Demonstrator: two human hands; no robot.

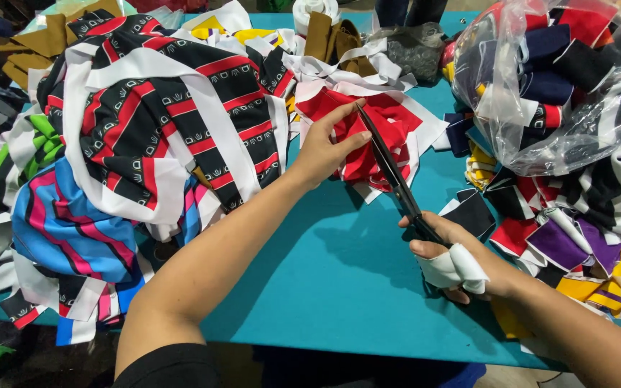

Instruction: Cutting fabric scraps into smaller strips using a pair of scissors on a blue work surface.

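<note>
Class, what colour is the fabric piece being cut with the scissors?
Red with white edging, seen in the head view: fabric piece, scissors.

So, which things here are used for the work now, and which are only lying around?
In use: left hand, red fabric piece, scissors, right hand.
Lying about: striped black-red cloth, plastic bag of scraps, blue-pink cloth, teal table.

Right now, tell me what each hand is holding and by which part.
The left hand pinches the red fabric piece at its left edge. The right hand grips the black scissors by their handles, blades reaching up into the red piece.
</note>
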